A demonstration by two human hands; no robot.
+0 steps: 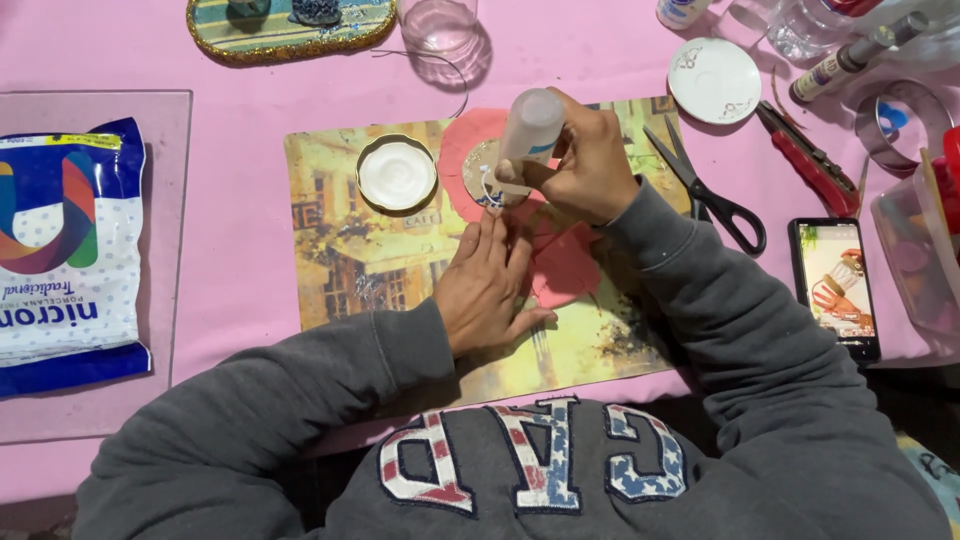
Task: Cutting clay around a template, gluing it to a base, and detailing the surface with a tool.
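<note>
A pink cloth (250,120) covers the table, with a painted street-scene placemat (340,250) lying at its middle. On the placemat's far edge the right hand (585,160) is wrapped around a small white glue bottle (530,125), tipped nozzle-down onto a round disc (480,170) resting on pink cut-out shapes (560,265). The left hand (485,285) lies flat just below the disc, fingers together, pressing the pink piece. Black scissors (715,195) rest at the placemat's right edge, and a phone (835,285) lies farther right.

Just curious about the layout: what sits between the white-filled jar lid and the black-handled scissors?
In the head view, the right hand tipping a glue bottle over a round disc on pink cutouts.
</note>
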